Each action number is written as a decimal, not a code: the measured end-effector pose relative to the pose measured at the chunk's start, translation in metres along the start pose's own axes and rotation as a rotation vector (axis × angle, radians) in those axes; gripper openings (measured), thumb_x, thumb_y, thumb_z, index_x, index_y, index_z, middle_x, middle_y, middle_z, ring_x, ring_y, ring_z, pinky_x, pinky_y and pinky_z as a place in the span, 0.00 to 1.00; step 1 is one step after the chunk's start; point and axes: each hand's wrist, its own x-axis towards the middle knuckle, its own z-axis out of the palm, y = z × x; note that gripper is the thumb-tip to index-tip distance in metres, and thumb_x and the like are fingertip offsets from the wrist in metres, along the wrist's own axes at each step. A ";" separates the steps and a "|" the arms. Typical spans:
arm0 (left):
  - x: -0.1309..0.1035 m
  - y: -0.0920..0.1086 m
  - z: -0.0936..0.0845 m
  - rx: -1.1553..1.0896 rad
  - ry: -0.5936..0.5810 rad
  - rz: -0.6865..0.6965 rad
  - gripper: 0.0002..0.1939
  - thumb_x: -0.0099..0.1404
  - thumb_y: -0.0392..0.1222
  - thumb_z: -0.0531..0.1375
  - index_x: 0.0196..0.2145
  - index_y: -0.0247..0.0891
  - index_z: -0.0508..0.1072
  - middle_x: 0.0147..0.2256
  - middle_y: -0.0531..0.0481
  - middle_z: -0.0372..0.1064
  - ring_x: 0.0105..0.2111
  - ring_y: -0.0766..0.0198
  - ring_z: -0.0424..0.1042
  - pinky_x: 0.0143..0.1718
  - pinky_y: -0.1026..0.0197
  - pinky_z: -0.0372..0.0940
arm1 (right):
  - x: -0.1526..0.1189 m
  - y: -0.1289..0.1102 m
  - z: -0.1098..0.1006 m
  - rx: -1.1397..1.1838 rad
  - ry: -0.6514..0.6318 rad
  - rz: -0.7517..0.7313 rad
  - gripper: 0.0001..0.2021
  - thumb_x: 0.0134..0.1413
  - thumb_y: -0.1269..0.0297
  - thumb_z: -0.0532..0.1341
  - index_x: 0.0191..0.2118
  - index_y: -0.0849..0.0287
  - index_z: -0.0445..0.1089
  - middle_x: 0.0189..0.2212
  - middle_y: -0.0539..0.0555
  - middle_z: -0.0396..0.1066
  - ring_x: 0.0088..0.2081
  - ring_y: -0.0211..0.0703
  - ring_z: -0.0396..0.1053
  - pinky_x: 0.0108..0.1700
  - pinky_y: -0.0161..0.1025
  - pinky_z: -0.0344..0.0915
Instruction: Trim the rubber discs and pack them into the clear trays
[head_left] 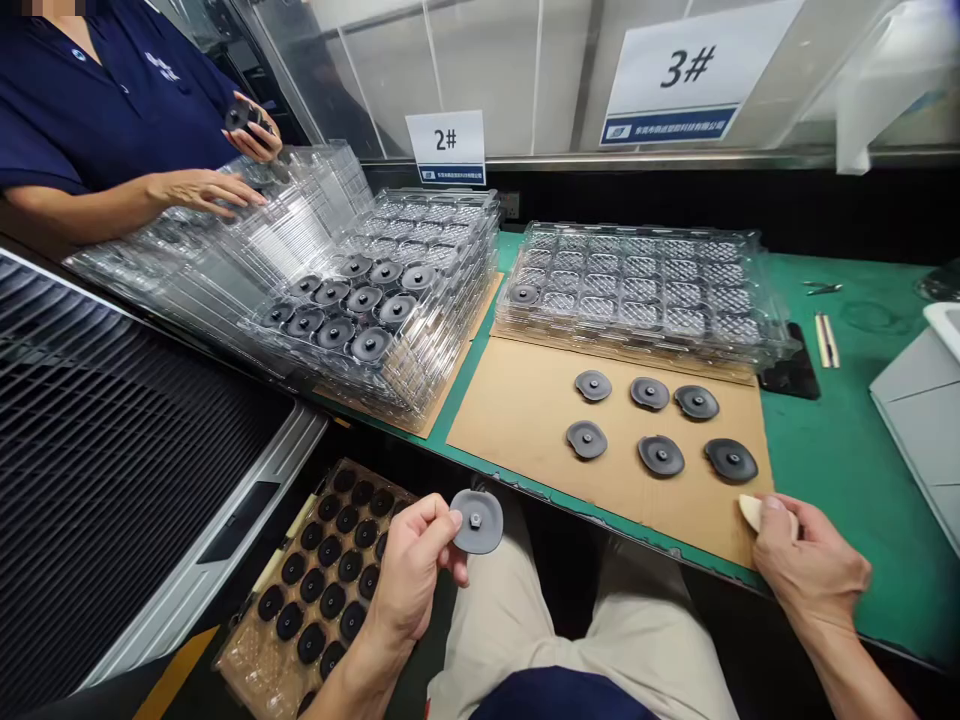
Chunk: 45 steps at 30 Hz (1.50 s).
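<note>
My left hand (pixel 414 560) pinches a grey plastic disc (pixel 484 538) by its left edge, above my lap. The disc is a rounded square with a small raised post in its middle, facing up. At the cardboard's right front corner, my right hand (pixel 814 560) is closed on a small cream-coloured pad (pixel 748 510); most of the pad is hidden by the fingers. Several similar dark grey discs (pixel 661 456) lie apart in two rows on the cardboard sheet (pixel 510 400), posts up.
Behind the cardboard sits a stack of clear trays (pixel 637 318) with one disc inside. Another tray stack (pixel 420 370), partly filled, stands left. A tray of black discs (pixel 330 560) is down low. Tweezers (pixel 823 288) and a grey bin (pixel 919 400) are right. A co-worker (pixel 150 110) handles parts.
</note>
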 end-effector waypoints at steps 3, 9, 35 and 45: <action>-0.004 -0.001 0.001 0.022 -0.010 0.014 0.25 0.54 0.55 0.70 0.18 0.39 0.62 0.16 0.58 0.57 0.14 0.67 0.65 0.18 0.65 0.60 | 0.000 0.001 0.001 -0.007 0.010 -0.010 0.23 0.52 0.45 0.53 0.39 0.56 0.77 0.29 0.58 0.75 0.35 0.60 0.75 0.36 0.48 0.67; -0.012 -0.009 0.003 0.060 -0.046 0.019 0.23 0.57 0.54 0.70 0.20 0.38 0.64 0.17 0.58 0.58 0.16 0.67 0.67 0.21 0.66 0.60 | -0.001 -0.001 0.000 -0.008 0.023 -0.033 0.26 0.53 0.46 0.53 0.40 0.61 0.79 0.30 0.60 0.76 0.34 0.57 0.74 0.36 0.45 0.66; -0.016 -0.031 0.011 0.346 -0.091 0.113 0.16 0.66 0.46 0.63 0.22 0.40 0.70 0.18 0.54 0.64 0.18 0.64 0.70 0.23 0.64 0.64 | -0.004 -0.005 -0.003 -0.012 0.044 -0.056 0.22 0.55 0.52 0.55 0.40 0.64 0.79 0.28 0.59 0.74 0.31 0.50 0.70 0.35 0.40 0.63; -0.014 -0.030 -0.035 1.068 -0.381 1.477 0.25 0.66 0.27 0.59 0.60 0.28 0.72 0.42 0.37 0.81 0.49 0.48 0.80 0.48 0.50 0.78 | -0.003 -0.005 -0.002 -0.007 0.055 -0.070 0.24 0.54 0.49 0.55 0.39 0.64 0.79 0.27 0.59 0.74 0.30 0.49 0.70 0.33 0.40 0.62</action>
